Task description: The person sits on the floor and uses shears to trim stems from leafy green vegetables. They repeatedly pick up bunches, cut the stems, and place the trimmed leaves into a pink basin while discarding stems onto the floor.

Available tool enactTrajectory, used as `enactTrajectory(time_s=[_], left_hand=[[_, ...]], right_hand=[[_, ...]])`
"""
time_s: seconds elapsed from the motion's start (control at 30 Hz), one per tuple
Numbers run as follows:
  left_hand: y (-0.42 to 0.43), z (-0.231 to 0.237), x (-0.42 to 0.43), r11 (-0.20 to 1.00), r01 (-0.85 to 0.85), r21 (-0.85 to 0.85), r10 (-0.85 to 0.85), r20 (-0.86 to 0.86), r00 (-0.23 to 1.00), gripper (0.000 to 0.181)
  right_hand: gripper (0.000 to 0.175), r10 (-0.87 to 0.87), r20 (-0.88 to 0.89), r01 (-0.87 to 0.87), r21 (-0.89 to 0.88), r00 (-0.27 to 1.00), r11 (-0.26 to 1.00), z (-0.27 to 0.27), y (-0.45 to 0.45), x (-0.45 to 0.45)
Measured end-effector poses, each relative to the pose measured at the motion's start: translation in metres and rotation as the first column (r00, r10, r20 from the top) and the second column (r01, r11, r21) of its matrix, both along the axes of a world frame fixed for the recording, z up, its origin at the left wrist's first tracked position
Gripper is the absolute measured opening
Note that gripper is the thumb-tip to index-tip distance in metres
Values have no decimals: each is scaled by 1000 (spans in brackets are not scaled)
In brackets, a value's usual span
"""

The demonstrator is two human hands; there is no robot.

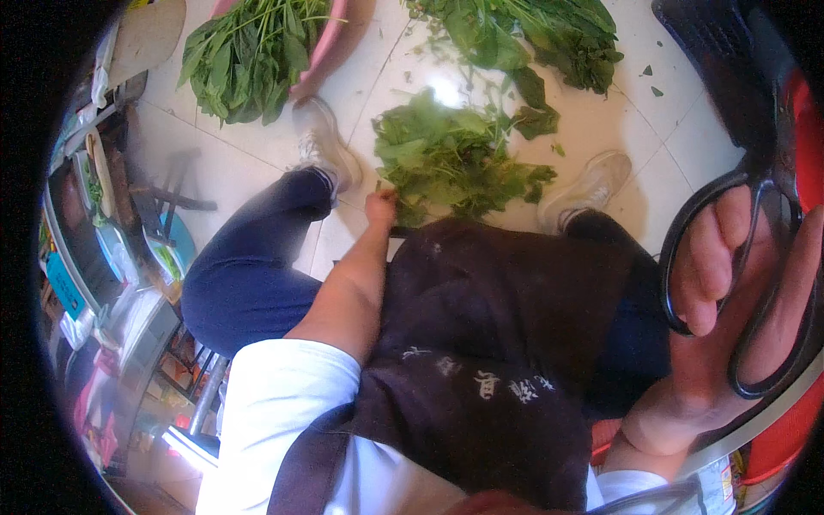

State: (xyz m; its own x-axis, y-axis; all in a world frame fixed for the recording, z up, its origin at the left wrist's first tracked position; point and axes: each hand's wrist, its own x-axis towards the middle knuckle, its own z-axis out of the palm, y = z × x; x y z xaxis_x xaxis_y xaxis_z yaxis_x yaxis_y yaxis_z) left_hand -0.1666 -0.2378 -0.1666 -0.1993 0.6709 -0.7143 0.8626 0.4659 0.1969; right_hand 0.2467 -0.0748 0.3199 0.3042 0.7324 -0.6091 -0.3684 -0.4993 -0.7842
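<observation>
My left hand [381, 205] is closed in a fist at the near left edge of a loose heap of leafy greens [444, 154] on the floor between my feet. A short stem end pokes out of the fist; the rest of what it grips blends into the leaves. At the right, close to the camera, my right hand [714, 270] has its fingers through the loops of large black-handled scissors [784, 154]. The scissor tips are hard to make out against the dark rim of the view.
Long-stemmed greens [251, 71] hang over a pink basin [336, 32] at the far left. Another leafy pile [566, 45] lies at the far right, beside a black plastic crate [708, 58]. Leaf scraps dot the tiled floor [644, 129]. Shelves with goods [96, 257] line the left.
</observation>
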Motion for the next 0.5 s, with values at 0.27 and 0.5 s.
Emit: enactTrajectory(time_s=[0.27, 0.5], left_hand=[[132, 143, 56, 707, -267, -655, 691, 557, 461, 22], [227, 231, 109, 724, 72, -686, 652, 647, -395, 23]], right_hand=[[56, 84, -122, -84, 9, 989, 996, -7, 5, -3], [60, 259, -150, -270, -59, 954, 961, -17, -2, -37]])
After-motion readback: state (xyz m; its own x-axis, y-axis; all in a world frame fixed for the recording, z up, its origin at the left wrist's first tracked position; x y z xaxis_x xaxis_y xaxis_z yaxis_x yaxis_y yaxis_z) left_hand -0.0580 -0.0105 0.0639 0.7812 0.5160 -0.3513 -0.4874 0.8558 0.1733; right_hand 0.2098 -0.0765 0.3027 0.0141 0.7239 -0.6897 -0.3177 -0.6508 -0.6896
